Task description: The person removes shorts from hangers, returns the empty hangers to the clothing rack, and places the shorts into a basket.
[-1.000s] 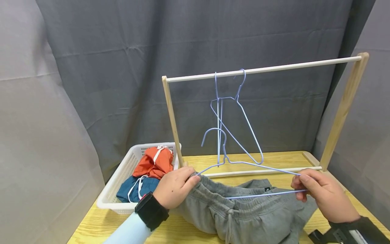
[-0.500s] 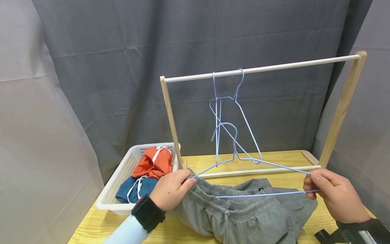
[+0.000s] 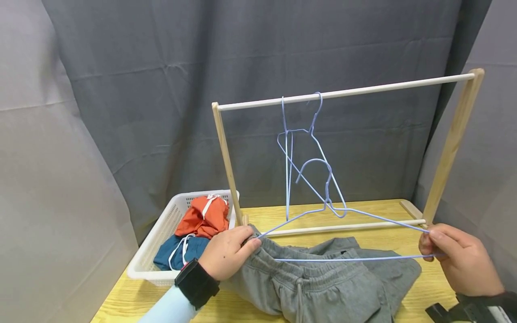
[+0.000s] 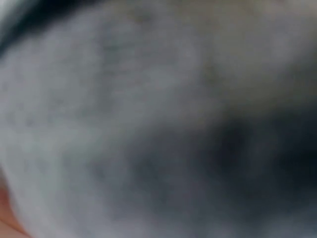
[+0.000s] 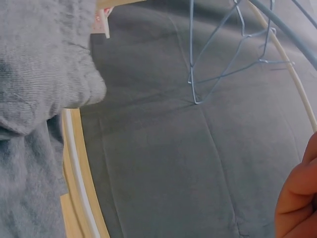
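Observation:
Grey drawstring shorts (image 3: 323,287) lie on the table in the head view, their waistband toward the back. My left hand (image 3: 228,251) grips the waistband at its left side. The right hand (image 3: 460,258) pinches a blue wire hanger (image 3: 363,259) by its right end, fingers curled round the wire. The hanger's left end runs inside the waist opening by my left hand, its tip hidden; its hook points up and left. Blurred grey cloth (image 4: 148,99) fills the left wrist view. In the right wrist view, curled fingers (image 5: 297,198) show at the right edge.
A wooden rack (image 3: 452,148) stands behind the shorts, with more blue hangers (image 3: 287,170) on its top bar. At the left, a white basket (image 3: 139,264) holds an orange garment (image 3: 203,217) and a teal garment (image 3: 194,249). Grey cloth (image 3: 141,112) hangs behind.
My right hand has moved to the right, drawing the hanger with it, so its hook now stands farther right and slightly higher. The left hand stays at the waistband.

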A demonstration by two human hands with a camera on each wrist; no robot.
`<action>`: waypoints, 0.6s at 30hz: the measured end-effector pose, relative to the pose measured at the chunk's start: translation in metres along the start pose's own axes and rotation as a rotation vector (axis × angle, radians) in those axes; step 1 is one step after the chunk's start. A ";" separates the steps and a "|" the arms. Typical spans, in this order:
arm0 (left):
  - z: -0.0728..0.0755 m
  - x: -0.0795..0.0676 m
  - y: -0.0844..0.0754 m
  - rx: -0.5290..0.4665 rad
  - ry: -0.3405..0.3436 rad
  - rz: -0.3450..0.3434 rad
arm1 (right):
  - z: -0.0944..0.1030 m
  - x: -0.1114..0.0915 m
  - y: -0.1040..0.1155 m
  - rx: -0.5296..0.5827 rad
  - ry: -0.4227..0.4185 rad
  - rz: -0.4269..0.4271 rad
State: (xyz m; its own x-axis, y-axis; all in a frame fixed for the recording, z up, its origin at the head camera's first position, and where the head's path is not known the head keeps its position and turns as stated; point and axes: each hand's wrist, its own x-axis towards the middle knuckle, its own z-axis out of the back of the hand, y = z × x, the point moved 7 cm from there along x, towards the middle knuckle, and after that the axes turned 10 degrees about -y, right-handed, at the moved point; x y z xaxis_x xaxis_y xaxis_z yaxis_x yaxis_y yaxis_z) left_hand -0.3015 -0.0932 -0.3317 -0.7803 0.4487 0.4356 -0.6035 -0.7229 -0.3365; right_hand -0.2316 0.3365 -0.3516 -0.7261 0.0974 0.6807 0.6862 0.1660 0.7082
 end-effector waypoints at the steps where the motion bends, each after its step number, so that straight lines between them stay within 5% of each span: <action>1: 0.000 0.000 0.000 0.001 0.002 0.001 | 0.002 0.000 0.001 0.003 -0.001 0.006; 14: -0.001 0.001 -0.002 -0.017 0.004 -0.015 | 0.014 0.002 0.008 0.106 0.036 0.068; 18: -0.001 0.001 -0.001 -0.036 0.021 -0.008 | 0.009 0.004 0.011 0.234 0.131 0.083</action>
State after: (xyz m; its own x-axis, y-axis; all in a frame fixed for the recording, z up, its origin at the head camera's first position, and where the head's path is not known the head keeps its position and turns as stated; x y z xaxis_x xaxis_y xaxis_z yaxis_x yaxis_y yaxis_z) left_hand -0.3017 -0.0914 -0.3315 -0.7784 0.4655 0.4211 -0.6150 -0.7000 -0.3630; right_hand -0.2270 0.3474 -0.3426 -0.6456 -0.0050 0.7637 0.7031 0.3865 0.5969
